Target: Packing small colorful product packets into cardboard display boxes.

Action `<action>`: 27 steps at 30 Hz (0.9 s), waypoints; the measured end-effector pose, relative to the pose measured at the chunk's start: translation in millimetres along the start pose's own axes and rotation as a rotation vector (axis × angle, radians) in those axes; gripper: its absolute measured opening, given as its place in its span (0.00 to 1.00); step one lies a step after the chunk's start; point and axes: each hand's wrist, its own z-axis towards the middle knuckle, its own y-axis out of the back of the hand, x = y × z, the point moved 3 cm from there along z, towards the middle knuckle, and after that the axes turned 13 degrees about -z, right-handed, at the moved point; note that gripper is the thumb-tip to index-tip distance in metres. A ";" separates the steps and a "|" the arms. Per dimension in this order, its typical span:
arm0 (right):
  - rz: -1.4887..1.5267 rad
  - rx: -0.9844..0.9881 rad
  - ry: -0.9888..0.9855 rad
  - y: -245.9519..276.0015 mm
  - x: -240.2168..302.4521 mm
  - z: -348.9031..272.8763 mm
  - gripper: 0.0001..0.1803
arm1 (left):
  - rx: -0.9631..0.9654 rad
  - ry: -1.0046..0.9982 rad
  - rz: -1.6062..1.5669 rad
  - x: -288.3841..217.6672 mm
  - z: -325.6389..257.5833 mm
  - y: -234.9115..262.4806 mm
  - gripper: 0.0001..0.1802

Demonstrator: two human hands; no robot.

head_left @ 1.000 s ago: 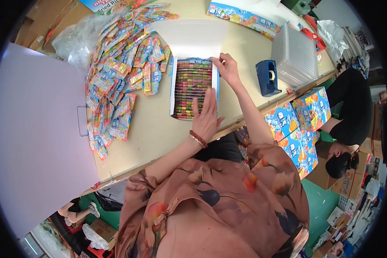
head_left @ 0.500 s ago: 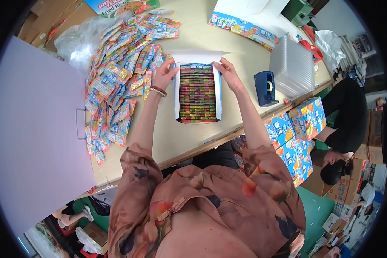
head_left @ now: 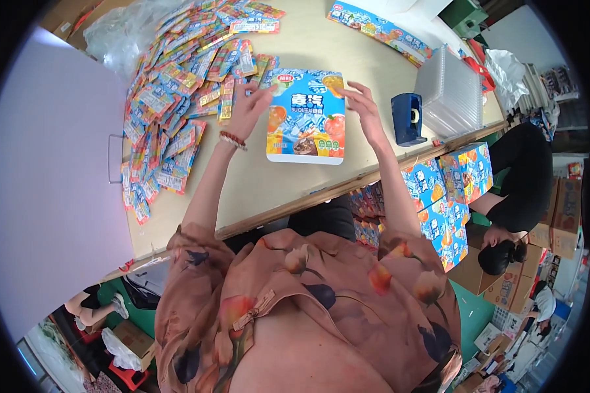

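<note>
Heap of colourful sachets (head_left: 177,105) on the pale worktop (head_left: 255,190), left hand (head_left: 248,110) grip spread at the left edge of a closed blue printed box (head_left: 306,116), right hand (head_left: 366,112) grip spread at its right edge, blue tape dispenser (head_left: 408,118) beyond

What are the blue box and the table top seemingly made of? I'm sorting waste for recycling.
Blue box: likely glossy printed cardboard, given its flat lid, crisp edges and white rim. Table top: apparently pale matt wood or board, with a brown wooden strip along its front edge.
</note>
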 end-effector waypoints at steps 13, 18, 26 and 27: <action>0.053 0.166 -0.230 -13.1 59.0 -86.9 0.33 | 0.172 0.178 -0.353 -99.4 -76.1 -2.5 0.28; 0.321 0.226 -0.274 -9.4 57.0 -77.1 0.32 | 0.098 0.305 -0.461 -82.3 -73.6 0.9 0.25; -0.149 0.122 -0.054 -8.6 62.0 -78.9 0.33 | 0.044 -0.039 0.043 -95.4 -79.4 -11.2 0.33; -0.148 0.120 -0.058 -8.4 62.0 -78.9 0.33 | 0.048 -0.038 0.042 -95.2 -79.3 -13.1 0.33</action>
